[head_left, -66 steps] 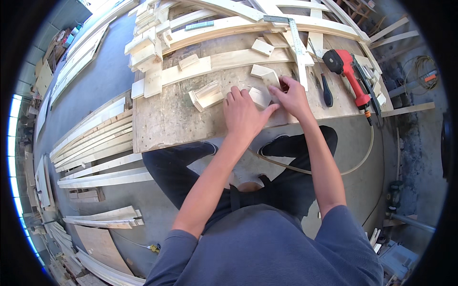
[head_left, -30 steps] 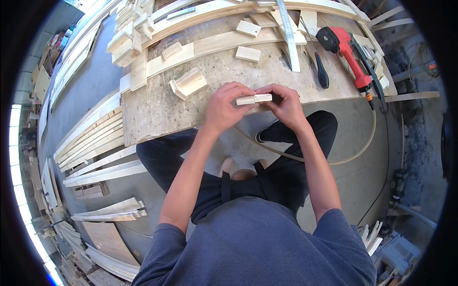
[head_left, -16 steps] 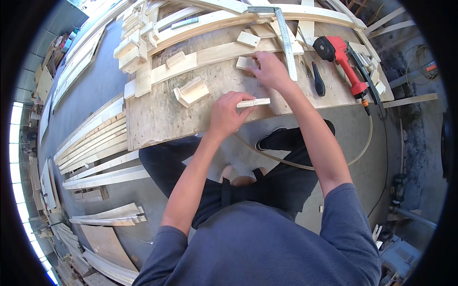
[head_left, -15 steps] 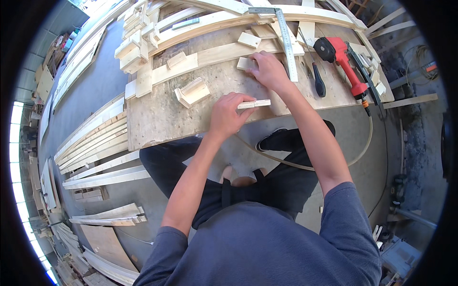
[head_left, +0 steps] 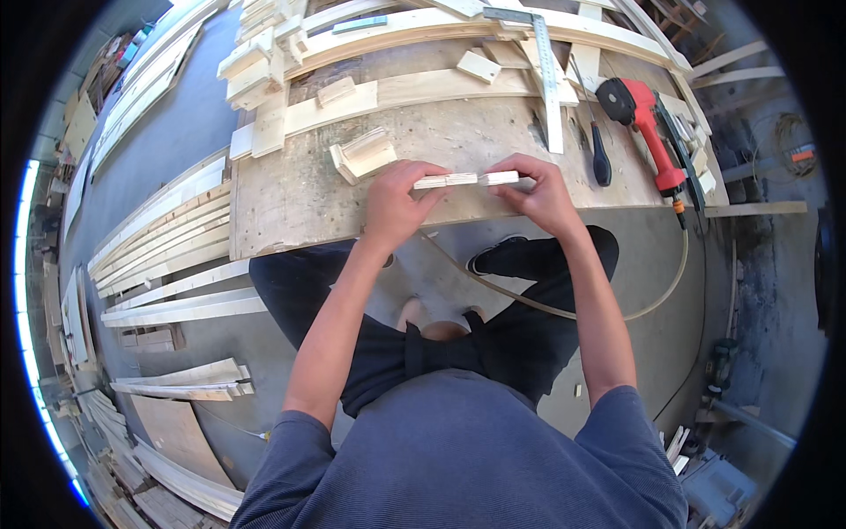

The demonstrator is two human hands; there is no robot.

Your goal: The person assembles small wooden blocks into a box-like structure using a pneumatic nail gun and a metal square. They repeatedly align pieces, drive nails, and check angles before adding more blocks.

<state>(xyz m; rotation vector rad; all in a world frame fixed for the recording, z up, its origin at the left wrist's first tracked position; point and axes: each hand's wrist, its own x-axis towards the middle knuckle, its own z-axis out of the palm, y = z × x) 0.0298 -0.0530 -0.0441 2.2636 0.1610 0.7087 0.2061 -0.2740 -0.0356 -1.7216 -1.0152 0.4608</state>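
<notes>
Near the front edge of a wooden workbench [head_left: 291, 216], my left hand [head_left: 392, 203] pinches a small flat wooden block [head_left: 443, 182] between thumb and fingers. Facing it, my right hand [head_left: 545, 196] grips a second small wooden block [head_left: 499, 178]. The two blocks are held level, end to end, their ends very close; whether they touch I cannot tell. Beyond my left hand a notched wooden piece [head_left: 363, 156] lies on the bench. To the right of my right hand rest a black-handled screwdriver [head_left: 601, 159] and a metal try square [head_left: 548, 88].
A red and black air nailer [head_left: 650, 137] lies at the bench's right, its hose [head_left: 674, 273] dropping toward the floor and looping past my legs. Long wooden strips [head_left: 423, 88] and stacked blocks [head_left: 256, 57] fill the far side. Several boards [head_left: 167, 234] lie to the left.
My right hand has picked up the small block from the bench and brought it nearer, up against the end of the block in my left hand. The left hand has shifted slightly left.
</notes>
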